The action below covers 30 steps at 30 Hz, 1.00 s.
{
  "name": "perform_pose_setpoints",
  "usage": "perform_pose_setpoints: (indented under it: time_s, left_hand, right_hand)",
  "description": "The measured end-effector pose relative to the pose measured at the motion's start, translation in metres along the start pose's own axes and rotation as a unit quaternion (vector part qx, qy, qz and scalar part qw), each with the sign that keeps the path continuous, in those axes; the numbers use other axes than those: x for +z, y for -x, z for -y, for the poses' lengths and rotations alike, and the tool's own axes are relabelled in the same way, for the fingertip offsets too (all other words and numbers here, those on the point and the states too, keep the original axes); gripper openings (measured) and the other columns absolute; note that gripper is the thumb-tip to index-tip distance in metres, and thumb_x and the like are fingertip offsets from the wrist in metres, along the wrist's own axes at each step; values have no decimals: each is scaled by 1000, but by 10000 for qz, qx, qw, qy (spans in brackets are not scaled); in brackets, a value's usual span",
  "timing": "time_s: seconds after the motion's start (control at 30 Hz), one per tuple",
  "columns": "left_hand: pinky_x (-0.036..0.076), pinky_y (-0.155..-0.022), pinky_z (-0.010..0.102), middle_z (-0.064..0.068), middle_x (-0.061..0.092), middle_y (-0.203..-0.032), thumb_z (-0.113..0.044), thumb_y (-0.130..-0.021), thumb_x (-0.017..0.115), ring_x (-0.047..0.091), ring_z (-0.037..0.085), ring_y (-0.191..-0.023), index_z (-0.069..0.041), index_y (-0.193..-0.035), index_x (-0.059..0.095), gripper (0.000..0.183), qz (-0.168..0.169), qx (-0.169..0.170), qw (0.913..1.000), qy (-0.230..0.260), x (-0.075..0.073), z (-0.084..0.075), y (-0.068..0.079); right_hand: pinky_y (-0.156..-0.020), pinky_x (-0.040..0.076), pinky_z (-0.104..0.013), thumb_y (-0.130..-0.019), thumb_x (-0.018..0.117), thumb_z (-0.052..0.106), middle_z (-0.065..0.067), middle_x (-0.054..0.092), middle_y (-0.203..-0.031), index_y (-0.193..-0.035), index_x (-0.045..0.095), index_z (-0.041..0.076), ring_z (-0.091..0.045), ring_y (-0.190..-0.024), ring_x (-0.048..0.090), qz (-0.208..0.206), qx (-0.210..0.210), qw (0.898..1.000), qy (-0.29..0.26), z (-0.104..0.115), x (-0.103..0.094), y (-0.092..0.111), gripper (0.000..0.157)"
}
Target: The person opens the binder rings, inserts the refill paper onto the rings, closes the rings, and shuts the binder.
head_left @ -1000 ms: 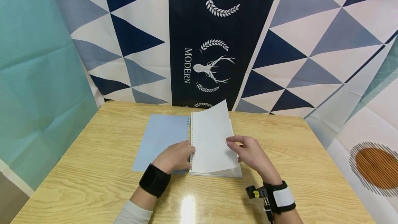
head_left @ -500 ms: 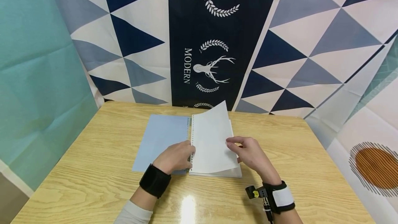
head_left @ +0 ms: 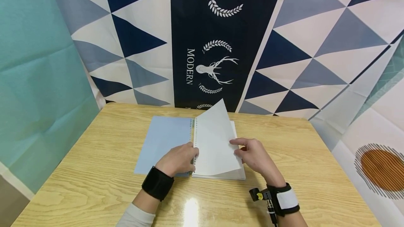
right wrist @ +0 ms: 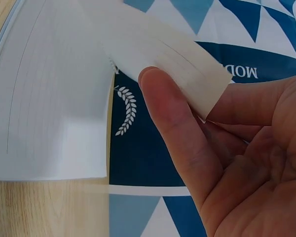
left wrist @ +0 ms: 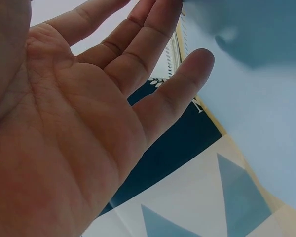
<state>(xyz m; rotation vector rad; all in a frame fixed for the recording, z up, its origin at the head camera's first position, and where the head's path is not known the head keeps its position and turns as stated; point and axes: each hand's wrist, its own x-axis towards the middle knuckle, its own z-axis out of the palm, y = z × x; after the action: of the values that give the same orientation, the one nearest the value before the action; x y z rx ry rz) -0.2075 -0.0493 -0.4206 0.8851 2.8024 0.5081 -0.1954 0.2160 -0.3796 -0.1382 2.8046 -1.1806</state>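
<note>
An open ring-bound notebook lies on the table, its pale blue cover (head_left: 165, 139) folded out to the left and its white page stack (head_left: 237, 175) on the right. One white page (head_left: 216, 146) stands partly raised, its far right corner curving up. My right hand (head_left: 257, 155) holds this page by its right edge; in the right wrist view the page (right wrist: 187, 74) passes between thumb (right wrist: 163, 103) and fingers. My left hand (head_left: 180, 158) rests over the binding with its fingertips at the punched holes. In the left wrist view, that hand's fingers (left wrist: 133, 64) extend loosely.
The notebook sits near the back of a wooden table (head_left: 104, 171). A patterned cloth (head_left: 205, 45) hangs behind it, with a teal cloth (head_left: 38, 62) on the left. A black band (head_left: 157, 184) circles the left wrist; the right wrist carries a strapped camera (head_left: 260, 194).
The raised page's far corner has swung left and slightly higher, and the page curves more. My right thumb has slid a little along the edge, away from the index finger. The left hand stays put.
</note>
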Motion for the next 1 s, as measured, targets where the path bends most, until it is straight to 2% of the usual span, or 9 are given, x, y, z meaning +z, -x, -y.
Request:
perform_pose_setpoints:
  time_s: [0.5, 0.67, 1.0]
  left_hand:
    - [34, -64, 28, 3, 55, -95, -14, -88, 79, 42, 15, -74, -10, -103, 69, 19, 15, 8, 10000, -37, 1, -1, 1]
    - [40, -65, 26, 5, 57, -99, -13, -88, 79, 46, 14, -74, -10, -105, 70, 19, 36, -11, 10000, 27, 1, -2, 2]
    - [42, -65, 25, 2, 56, -99, -15, -90, 78, 46, 13, -72, -11, -107, 69, 19, 185, -178, 9996, 134, -1, -5, 2]
  right_hand:
    - [-69, 61, -37, -94, 62, -2, -24, 63, -137, -126, 71, 5, -19, -88, 69, 15, 95, 10000, -2, -3, 1, -2, 34]
    - [-68, 61, -34, -95, 62, -1, -24, 63, -137, -127, 71, 5, -19, -89, 70, 27, 154, 9999, -1, -4, 1, -2, 34]
    - [-67, 60, -32, -95, 62, -1, -23, 62, -138, -127, 70, 5, -21, -92, 69, 76, 161, 9998, -3, -5, 3, -3, 35]
